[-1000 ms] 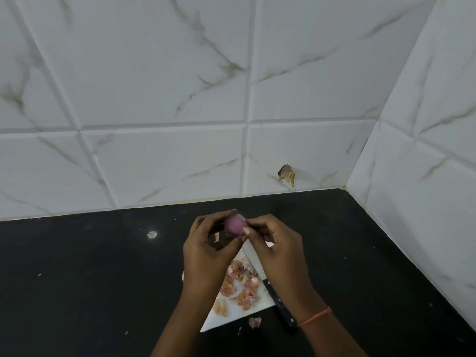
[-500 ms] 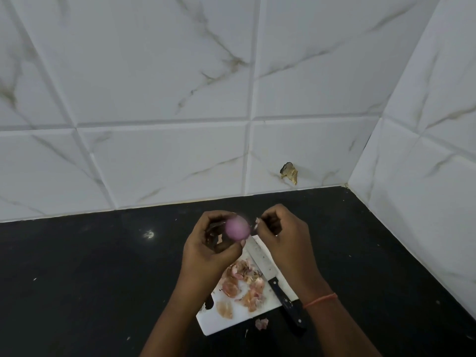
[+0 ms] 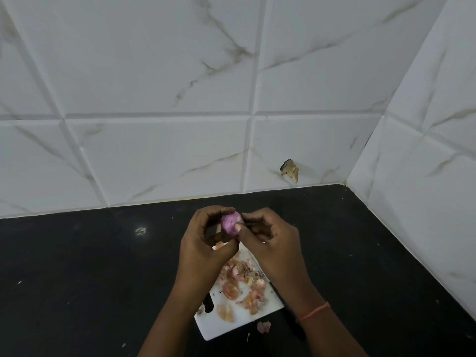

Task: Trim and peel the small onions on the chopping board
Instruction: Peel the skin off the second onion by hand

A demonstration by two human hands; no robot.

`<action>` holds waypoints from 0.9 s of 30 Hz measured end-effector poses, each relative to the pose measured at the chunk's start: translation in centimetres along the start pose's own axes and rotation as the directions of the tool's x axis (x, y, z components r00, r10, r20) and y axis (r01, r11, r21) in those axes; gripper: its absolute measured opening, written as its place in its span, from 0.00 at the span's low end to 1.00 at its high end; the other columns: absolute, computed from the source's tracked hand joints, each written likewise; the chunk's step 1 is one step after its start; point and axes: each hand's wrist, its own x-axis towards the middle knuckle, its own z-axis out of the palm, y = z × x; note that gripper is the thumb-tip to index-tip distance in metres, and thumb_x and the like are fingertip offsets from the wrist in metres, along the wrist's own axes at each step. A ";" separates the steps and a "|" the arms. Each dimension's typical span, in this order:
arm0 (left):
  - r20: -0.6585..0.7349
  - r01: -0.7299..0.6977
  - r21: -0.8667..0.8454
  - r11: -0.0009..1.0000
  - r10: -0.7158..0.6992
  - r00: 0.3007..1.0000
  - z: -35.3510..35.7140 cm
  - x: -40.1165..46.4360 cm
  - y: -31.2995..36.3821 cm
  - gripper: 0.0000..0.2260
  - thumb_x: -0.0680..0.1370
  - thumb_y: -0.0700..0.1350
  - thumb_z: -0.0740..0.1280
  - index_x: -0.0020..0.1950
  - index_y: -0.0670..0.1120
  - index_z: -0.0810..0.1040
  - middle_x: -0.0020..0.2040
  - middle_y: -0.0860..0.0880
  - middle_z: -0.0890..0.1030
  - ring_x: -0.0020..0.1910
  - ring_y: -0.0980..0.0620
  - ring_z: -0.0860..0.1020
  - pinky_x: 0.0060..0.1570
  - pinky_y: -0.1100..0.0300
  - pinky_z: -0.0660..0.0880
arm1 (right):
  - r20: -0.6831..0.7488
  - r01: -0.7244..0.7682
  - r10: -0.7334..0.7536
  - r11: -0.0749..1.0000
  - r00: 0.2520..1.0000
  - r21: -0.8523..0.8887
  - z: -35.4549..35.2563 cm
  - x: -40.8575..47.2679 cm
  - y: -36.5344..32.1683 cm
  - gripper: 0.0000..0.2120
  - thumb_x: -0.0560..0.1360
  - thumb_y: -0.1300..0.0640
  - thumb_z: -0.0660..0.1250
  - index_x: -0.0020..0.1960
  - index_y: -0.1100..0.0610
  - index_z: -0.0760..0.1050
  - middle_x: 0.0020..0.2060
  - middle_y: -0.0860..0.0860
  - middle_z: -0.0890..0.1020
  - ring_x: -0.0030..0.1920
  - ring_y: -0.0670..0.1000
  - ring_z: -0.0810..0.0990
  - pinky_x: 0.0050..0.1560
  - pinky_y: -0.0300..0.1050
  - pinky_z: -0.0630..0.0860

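Head view, left hand (image 3: 206, 243) gripping onion (image 3: 231, 223), right hand (image 3: 270, 240) pinching its skin, axis unclear

Lighting: dim, even, cool grey cast; source not visible. Glare: one small bright reflection (image 3: 140, 230) on the dark bench (image 3: 77, 279). Shadows: soft, faint under the hands. Focus: slightly soft throughout, fine detail smeared. Distortion: wide-angle; wall tile (image 3: 159, 155) joints bow and splay toward the edges.

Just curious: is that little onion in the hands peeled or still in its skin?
Mostly peeled: the onion shows bare purple flesh, and loose skins lie on the board. Its far side is hidden.
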 end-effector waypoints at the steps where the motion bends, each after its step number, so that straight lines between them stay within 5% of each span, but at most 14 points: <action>1: -0.004 -0.004 0.002 1.000 0.004 1.000 0.0 0.0 -0.1 0.25 0.68 0.26 0.75 0.58 0.50 0.79 0.56 0.50 0.82 0.57 0.51 0.81 0.54 0.66 0.78 | -0.017 0.006 -0.005 1.000 1.000 0.011 0.1 0.0 0.1 0.06 0.72 0.60 0.74 0.50 0.56 0.82 0.41 0.45 0.85 0.44 0.43 0.84 0.45 0.35 0.79; 8: 0.011 0.012 0.012 1.000 -0.012 1.000 -0.3 -0.2 0.0 0.24 0.69 0.30 0.76 0.58 0.52 0.79 0.56 0.51 0.82 0.57 0.54 0.81 0.53 0.68 0.77 | -0.053 0.008 -0.011 0.998 0.999 -0.060 0.0 0.4 0.6 0.05 0.75 0.63 0.70 0.47 0.55 0.81 0.40 0.42 0.83 0.43 0.42 0.83 0.44 0.34 0.79; 13: 0.048 0.073 -0.092 0.993 -0.069 0.996 -0.8 -0.2 0.2 0.22 0.70 0.41 0.73 0.64 0.50 0.79 0.58 0.52 0.83 0.59 0.51 0.82 0.57 0.58 0.80 | 0.159 0.107 -0.098 0.993 0.983 -0.051 -0.2 0.2 0.2 0.11 0.78 0.53 0.66 0.60 0.50 0.75 0.52 0.41 0.81 0.55 0.44 0.81 0.53 0.38 0.79; 19: 0.083 0.204 -0.224 0.953 -0.190 0.978 -0.5 -0.5 0.1 0.18 0.76 0.42 0.64 0.65 0.48 0.79 0.59 0.48 0.83 0.58 0.47 0.82 0.55 0.49 0.81 | 0.176 0.014 -0.021 0.999 0.984 0.039 -0.1 0.2 -0.3 0.09 0.78 0.60 0.67 0.58 0.52 0.74 0.44 0.48 0.83 0.45 0.48 0.84 0.42 0.42 0.81; 27: 0.114 0.290 -0.313 0.905 -0.267 0.957 0.2 -1.4 0.5 0.16 0.82 0.40 0.59 0.65 0.49 0.80 0.59 0.48 0.84 0.58 0.49 0.82 0.51 0.60 0.79 | 0.085 0.027 -0.031 0.999 0.996 0.048 0.5 -0.9 -0.3 0.07 0.77 0.60 0.68 0.52 0.50 0.74 0.40 0.47 0.82 0.39 0.48 0.83 0.35 0.41 0.80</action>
